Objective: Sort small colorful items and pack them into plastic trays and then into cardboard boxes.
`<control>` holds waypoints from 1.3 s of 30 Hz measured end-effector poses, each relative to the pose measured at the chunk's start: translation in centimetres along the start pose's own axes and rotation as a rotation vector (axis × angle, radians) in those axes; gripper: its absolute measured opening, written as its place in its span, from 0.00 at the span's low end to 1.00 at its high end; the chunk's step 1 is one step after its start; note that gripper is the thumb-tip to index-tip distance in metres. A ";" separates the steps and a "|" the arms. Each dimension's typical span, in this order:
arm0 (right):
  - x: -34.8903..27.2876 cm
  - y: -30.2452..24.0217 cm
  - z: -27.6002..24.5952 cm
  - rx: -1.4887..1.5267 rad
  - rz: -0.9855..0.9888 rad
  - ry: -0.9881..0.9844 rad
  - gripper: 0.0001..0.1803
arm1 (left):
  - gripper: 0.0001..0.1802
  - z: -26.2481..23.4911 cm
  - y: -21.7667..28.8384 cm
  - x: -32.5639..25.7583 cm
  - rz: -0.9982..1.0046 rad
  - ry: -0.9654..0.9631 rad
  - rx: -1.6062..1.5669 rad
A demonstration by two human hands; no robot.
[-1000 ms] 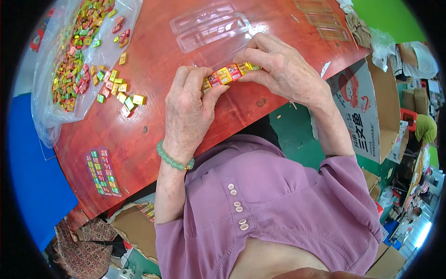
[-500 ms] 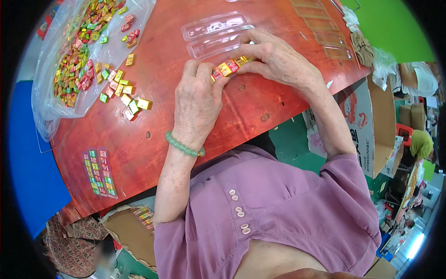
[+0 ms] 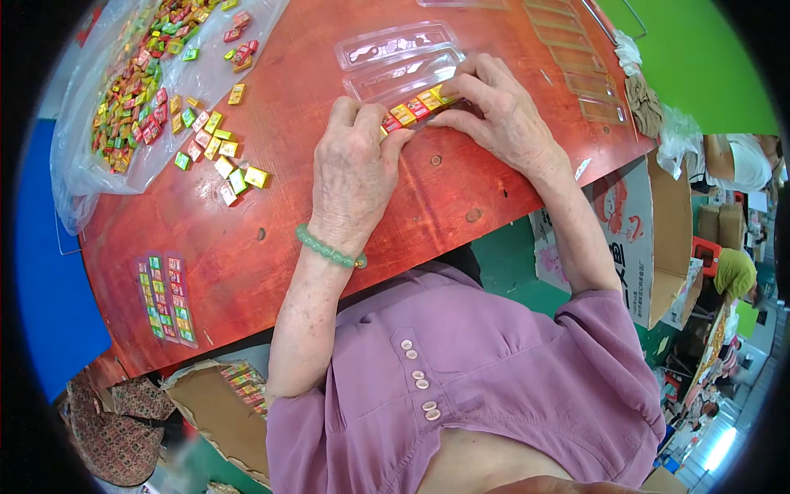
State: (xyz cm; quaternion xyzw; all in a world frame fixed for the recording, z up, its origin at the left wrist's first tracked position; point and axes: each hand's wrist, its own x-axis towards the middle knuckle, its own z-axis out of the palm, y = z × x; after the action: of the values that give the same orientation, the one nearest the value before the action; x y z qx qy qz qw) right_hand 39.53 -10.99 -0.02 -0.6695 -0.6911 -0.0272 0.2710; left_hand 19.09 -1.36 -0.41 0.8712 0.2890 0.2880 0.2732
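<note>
Between my two hands lies a straight row of small red and yellow boxes (image 3: 417,107), low over the red table. My left hand (image 3: 352,169), a green bead bracelet on its wrist, has thumb and fingers closed on the row's left end. At the right end, my right hand (image 3: 508,115) pinches the row, its fingertips curled over the last boxes. Whether a tray lies under the row, I cannot tell. Just beyond it are two clear plastic trays (image 3: 397,45) with nothing in them. Several loose small boxes (image 3: 222,148) lie left of my left hand.
A clear plastic bag (image 3: 74,177) heaped with small coloured boxes covers the table's far left. Filled narrow trays (image 3: 167,300) lie near its left edge. More clear trays (image 3: 576,66) line the far right. Open cardboard boxes (image 3: 671,222) stand beside the table on both sides.
The row of boxes has become straighter, and more of it shows between my hands. My right hand has shifted along its end. The whole view has tilted slightly.
</note>
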 end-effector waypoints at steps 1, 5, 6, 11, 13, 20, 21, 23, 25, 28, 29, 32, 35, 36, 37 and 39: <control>-0.2 -0.2 0.0 0.001 -0.004 -0.001 0.20 | 0.14 0.1 0.0 0.0 -0.002 0.004 0.001; -1.9 -1.5 -0.2 -0.142 -0.016 -0.019 0.24 | 0.15 0.5 -0.4 -0.1 0.059 0.079 0.071; -2.3 -1.7 -0.2 -0.178 0.009 -0.058 0.26 | 0.15 0.5 -0.5 0.0 0.100 0.105 0.121; -3.4 -2.7 0.0 -0.274 0.028 -0.095 0.34 | 0.17 0.6 -0.6 0.1 0.121 0.140 0.169; -3.5 -3.2 0.0 -0.295 0.048 -0.106 0.37 | 0.18 0.7 -0.7 0.1 0.123 0.143 0.175; -2.8 -4.4 0.9 -0.241 0.036 -0.242 0.41 | 0.20 1.1 -1.2 0.3 0.142 0.178 0.141; -2.8 -4.3 1.1 -0.263 0.028 -0.242 0.41 | 0.21 1.1 -1.2 0.3 0.131 0.175 0.139; -2.9 -4.3 1.3 -0.254 0.031 -0.238 0.41 | 0.23 1.2 -1.6 0.2 0.136 0.192 0.124; -2.9 -4.3 1.3 -0.243 0.035 -0.235 0.41 | 0.25 1.3 -1.8 0.2 0.140 0.206 0.108; -2.7 -4.6 1.0 -0.289 0.067 -0.254 0.41 | 0.26 1.3 -1.9 0.3 0.129 0.203 0.083; -2.6 -4.6 1.1 -0.260 0.061 -0.233 0.41 | 0.27 1.2 -1.8 0.4 0.120 0.196 0.069; -1.3 -5.1 0.8 -0.235 0.008 -0.218 0.42 | 0.28 1.1 -2.1 0.4 0.095 0.178 0.044; -0.5 -4.6 1.4 -0.237 -0.043 -0.250 0.42 | 0.28 1.1 -2.3 0.5 0.090 0.166 0.037; -0.5 -4.4 1.7 -0.234 -0.050 -0.276 0.43 | 0.28 1.1 -2.3 0.5 0.100 0.165 0.043; -0.5 -4.1 1.7 -0.233 -0.051 -0.277 0.43 | 0.28 0.9 -2.1 0.6 0.098 0.165 0.044; -0.7 -3.6 1.7 -0.175 -0.029 -0.251 0.42 | 0.28 0.6 -1.7 0.7 0.119 0.120 0.075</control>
State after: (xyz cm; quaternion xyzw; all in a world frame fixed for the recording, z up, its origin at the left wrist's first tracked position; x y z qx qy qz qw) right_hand 35.51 -11.31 -0.55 -0.6785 -0.7242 -0.0075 0.1226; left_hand 19.38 0.09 -1.65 0.8775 0.2633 0.3445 0.2051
